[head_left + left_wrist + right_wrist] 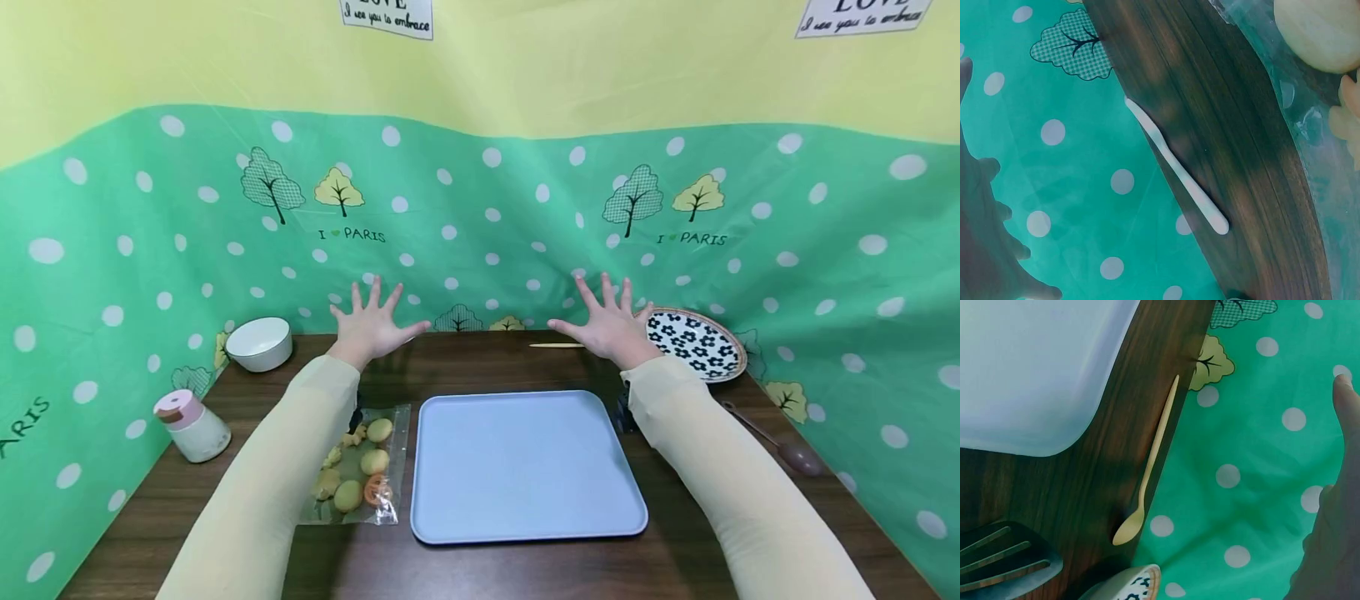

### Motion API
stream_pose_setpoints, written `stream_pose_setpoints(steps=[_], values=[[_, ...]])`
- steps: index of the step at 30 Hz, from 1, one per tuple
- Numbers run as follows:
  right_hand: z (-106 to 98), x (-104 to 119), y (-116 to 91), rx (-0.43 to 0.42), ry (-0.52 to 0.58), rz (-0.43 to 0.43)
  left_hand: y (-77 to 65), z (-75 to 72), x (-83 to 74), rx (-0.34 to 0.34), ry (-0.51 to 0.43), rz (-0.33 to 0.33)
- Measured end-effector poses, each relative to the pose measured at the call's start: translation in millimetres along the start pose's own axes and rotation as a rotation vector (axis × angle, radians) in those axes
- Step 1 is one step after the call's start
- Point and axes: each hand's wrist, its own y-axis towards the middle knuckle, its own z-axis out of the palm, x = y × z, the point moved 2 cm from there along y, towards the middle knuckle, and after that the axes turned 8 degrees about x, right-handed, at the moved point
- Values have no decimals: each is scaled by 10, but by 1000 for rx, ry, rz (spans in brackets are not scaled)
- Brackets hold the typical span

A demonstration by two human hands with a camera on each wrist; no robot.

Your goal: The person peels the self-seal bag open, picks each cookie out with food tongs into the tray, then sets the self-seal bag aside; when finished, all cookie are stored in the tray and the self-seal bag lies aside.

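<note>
My left hand (369,329) is raised over the far left of the table, fingers spread and holding nothing. To the right, my right hand (611,327) is held up the same way, also bare. Below and between the arms lies a light blue rectangular tray (525,467). Partly behind the left sleeve is a clear plastic bag (402,433) of round and flower-shaped pieces. A slim white spreader (1179,169) lies along the table's far edge in the left wrist view. Near my right hand, a wooden spoon (1154,450) lies by that edge.
At the left stand a white bowl (261,346) and a pink-lidded jar (197,429). A flower-patterned plate (693,343) is at the back right, with a brown ladle (798,458) nearer. A dark slotted turner (1016,565) lies beside the tray. Green dotted cloth (465,208) hangs behind.
</note>
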Motion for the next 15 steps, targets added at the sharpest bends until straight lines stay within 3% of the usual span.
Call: stream_pose_setpoints(steps=[15], values=[[27,101,0,0,0,-32,-8,29,7,9,-25,2]])
